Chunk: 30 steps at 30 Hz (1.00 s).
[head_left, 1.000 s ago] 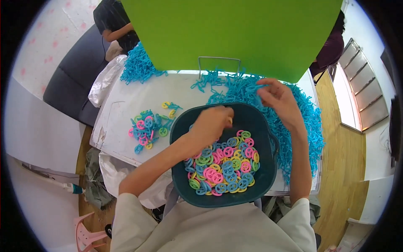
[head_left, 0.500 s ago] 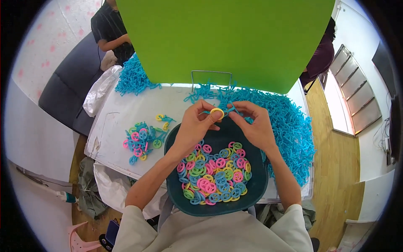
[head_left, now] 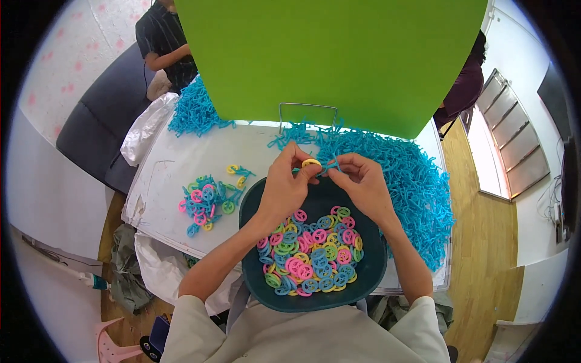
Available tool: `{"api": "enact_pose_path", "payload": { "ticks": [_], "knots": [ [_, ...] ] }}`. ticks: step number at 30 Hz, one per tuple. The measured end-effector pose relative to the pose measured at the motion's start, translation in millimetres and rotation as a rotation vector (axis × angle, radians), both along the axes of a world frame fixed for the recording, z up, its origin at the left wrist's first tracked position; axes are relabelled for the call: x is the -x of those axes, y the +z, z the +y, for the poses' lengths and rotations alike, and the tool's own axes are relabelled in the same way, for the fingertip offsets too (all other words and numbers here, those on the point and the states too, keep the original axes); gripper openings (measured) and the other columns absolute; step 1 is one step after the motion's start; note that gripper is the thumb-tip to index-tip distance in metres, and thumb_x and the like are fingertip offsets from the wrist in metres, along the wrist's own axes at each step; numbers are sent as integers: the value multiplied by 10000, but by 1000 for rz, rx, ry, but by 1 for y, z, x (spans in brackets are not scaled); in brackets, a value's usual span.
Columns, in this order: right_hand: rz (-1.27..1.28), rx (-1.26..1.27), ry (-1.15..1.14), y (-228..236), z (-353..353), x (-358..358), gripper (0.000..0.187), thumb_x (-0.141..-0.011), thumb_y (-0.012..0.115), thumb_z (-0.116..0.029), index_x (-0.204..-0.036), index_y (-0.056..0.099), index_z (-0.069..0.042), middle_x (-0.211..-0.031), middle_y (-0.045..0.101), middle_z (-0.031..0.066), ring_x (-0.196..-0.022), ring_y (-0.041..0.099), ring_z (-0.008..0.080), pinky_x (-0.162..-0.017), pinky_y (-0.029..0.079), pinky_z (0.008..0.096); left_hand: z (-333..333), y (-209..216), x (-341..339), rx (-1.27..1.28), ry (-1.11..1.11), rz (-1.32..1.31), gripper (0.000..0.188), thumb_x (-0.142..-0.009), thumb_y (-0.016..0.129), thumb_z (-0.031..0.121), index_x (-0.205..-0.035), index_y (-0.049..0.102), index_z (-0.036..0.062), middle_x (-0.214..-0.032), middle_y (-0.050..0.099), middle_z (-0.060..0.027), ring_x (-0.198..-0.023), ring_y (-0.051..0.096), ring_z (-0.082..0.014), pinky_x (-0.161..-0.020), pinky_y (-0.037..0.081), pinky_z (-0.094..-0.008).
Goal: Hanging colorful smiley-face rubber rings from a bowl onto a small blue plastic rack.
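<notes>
From the head view, your forearms come up from the lower edge and meet over the far rim of the bowl [head_left: 254, 284]; your left hand [head_left: 284, 190] is raised with the fingers curled, pinching a yellow ring [head_left: 311, 163] between thumb and forefinger; your right hand [head_left: 363, 184] sits just beside it, fingers bent inward and closed on a blue strip [head_left: 330, 166] that reaches to the ring; the two hands nearly touch at the fingertips; the ring hangs above the bowl's far edge, close to the blue pile [head_left: 411, 175]. The bowl is dark teal and round, resting at the near edge of the table [head_left: 169, 169] against your body; it holds a heap of small rings [head_left: 311, 257] in pink, yellow, green and blue, filling its near half. To the left of the bowl, on the white table cover, lies a small cluster [head_left: 209, 199] of rings and blue strips, well apart from your hands; the large pile of blue strips spreads over the right side of the table and behind your hands; a second blue heap [head_left: 193, 112] lies at the far left corner. A big green board [head_left: 333, 60] stands upright at the far side of the table; a wire frame [head_left: 307, 109] stands at its foot; a white bag [head_left: 145, 133] hangs off the left corner.
</notes>
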State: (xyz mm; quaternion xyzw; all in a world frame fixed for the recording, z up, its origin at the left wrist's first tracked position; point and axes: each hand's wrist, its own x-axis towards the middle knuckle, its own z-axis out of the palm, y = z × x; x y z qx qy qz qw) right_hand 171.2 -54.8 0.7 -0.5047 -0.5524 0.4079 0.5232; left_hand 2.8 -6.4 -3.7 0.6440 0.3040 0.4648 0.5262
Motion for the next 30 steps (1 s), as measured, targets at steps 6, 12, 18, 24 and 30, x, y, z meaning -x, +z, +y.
{"api": "enact_pose_path", "payload": {
  "ticks": [6, 12, 18, 24, 30],
  "knots": [
    [224, 115, 36, -1, 2, -2, 257, -874, 642, -29, -1119, 575, 8, -904, 677, 61, -895, 647, 108, -759, 495, 211, -4, 6, -2, -106, 45, 41, 83, -906, 576, 12, -982, 585, -20, -782, 615, -87, -681, 607, -124, -609, 513, -256],
    [-216, -84, -37, 3, -4, 5, 239, -852, 690, -77, -1083, 640, -38, -925, 700, 84, -794, 659, 102, -678, 511, 223, -6, 9, 3, -93, 49, 63, 202, -929, 548, 18, -1104, 649, 8, -883, 657, -82, -725, 615, -113, -635, 509, -238],
    [-231, -156, -179, 3, -3, 5, 164, -846, 701, -92, -989, 678, -15, -779, 708, 63, -722, 669, 98, -634, 521, 213, -5, 5, 2, -42, 31, -51, 251, -947, 536, 51, -1177, 632, 19, -900, 674, -77, -719, 609, -97, -640, 498, -225],
    [-413, -296, -155, -2, -5, 4, 176, -846, 702, -94, -998, 679, -7, -738, 703, 63, -645, 655, 85, -573, 517, 214, -7, 11, 1, -70, 50, 80, 228, -950, 528, 63, -1133, 656, 17, -889, 679, -70, -704, 609, -93, -636, 493, -218],
    [-220, -69, -184, 7, -11, 14, 158, -867, 688, -108, -941, 657, 29, -706, 681, 67, -636, 638, 73, -556, 523, 216, -11, 10, -2, 2, 46, 10, 224, -952, 527, 71, -1127, 647, -2, -902, 681, -79, -749, 636, -108, -677, 519, -226]
  ]
}}
